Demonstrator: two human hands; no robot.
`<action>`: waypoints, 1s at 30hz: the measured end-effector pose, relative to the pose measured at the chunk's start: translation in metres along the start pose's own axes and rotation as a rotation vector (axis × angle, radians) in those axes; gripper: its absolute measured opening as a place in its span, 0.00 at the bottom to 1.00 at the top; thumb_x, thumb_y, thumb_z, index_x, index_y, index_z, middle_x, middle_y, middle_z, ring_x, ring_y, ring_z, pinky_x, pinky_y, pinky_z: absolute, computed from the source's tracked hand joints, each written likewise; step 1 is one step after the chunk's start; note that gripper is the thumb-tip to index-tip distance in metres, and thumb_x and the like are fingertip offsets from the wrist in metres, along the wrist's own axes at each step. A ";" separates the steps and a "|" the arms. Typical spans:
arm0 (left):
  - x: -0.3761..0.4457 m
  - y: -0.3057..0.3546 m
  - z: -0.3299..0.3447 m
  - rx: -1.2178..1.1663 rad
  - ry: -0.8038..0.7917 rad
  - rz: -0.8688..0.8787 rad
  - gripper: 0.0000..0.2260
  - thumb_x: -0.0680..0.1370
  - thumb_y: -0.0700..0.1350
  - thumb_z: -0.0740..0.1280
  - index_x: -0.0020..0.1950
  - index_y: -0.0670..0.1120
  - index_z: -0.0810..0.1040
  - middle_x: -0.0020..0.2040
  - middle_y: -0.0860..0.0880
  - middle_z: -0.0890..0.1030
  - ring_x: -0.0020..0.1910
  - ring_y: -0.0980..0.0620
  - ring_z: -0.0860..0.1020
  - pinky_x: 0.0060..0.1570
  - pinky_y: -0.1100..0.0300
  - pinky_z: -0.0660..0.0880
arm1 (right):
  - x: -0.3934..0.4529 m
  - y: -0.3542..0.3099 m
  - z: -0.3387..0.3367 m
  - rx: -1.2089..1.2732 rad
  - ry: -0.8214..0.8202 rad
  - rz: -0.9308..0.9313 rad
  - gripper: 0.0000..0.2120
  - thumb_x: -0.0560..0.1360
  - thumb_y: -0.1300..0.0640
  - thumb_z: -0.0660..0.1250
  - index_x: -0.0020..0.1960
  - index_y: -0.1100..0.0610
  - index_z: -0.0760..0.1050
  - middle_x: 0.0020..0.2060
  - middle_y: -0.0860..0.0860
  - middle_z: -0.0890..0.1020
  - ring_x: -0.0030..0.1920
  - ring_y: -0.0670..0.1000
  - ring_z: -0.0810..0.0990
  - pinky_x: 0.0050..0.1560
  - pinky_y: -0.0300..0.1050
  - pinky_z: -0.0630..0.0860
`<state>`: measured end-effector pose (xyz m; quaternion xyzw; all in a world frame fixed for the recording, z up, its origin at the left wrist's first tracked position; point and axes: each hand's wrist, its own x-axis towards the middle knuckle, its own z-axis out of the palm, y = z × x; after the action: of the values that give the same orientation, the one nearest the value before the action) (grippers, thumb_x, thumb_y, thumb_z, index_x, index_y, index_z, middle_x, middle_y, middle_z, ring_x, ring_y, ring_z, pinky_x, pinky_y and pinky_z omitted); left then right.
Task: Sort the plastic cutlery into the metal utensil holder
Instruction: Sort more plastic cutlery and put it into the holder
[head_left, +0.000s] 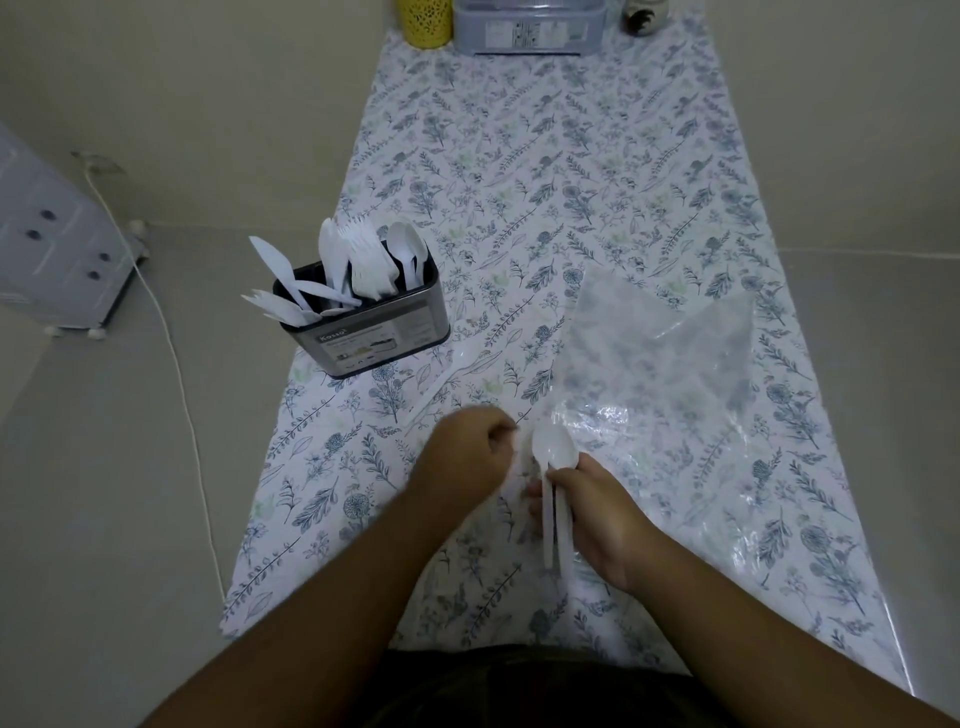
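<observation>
The scene was seen from a single wide-angle camera worn on the person's head, aimed forward and steeply down. The table (649, 171) was viewed along its length, its near end at the bottom of the frame and its far end at the top, where a yellow cup (425, 23) and a grey box (530, 26) were cut by the frame edge. Both forearms were seen entering from the bottom, so the left hand (462, 457) and right hand (597, 512) lay closest to the lens. The floor was taken in on both sides of the table. Straight lines were bent outward by the lens. No second view was supplied, so nothing was shared.
</observation>
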<state>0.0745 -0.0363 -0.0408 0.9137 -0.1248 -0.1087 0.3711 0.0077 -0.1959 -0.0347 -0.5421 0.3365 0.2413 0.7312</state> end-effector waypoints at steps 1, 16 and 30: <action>0.010 -0.006 -0.002 0.025 0.103 -0.054 0.08 0.79 0.41 0.66 0.57 0.46 0.81 0.51 0.51 0.81 0.49 0.58 0.77 0.49 0.70 0.73 | -0.002 0.001 0.000 -0.002 0.001 0.013 0.09 0.82 0.61 0.59 0.61 0.56 0.74 0.43 0.58 0.83 0.42 0.55 0.81 0.43 0.51 0.79; -0.042 0.006 0.003 -0.105 0.104 -0.117 0.18 0.78 0.39 0.69 0.67 0.46 0.76 0.46 0.55 0.77 0.40 0.61 0.77 0.42 0.74 0.76 | -0.003 0.000 -0.002 0.077 0.046 -0.001 0.14 0.80 0.62 0.61 0.65 0.54 0.73 0.42 0.58 0.76 0.34 0.52 0.74 0.33 0.48 0.73; -0.060 0.024 0.020 -0.125 -0.015 -0.033 0.12 0.80 0.50 0.66 0.63 0.53 0.81 0.48 0.51 0.78 0.46 0.57 0.76 0.46 0.64 0.73 | -0.004 -0.003 0.017 0.266 -0.098 -0.017 0.14 0.83 0.62 0.56 0.58 0.61 0.80 0.48 0.63 0.82 0.47 0.59 0.85 0.42 0.49 0.82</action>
<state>0.0082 -0.0475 -0.0315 0.8898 -0.1056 -0.1290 0.4247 0.0117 -0.1803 -0.0267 -0.4307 0.3248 0.2145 0.8142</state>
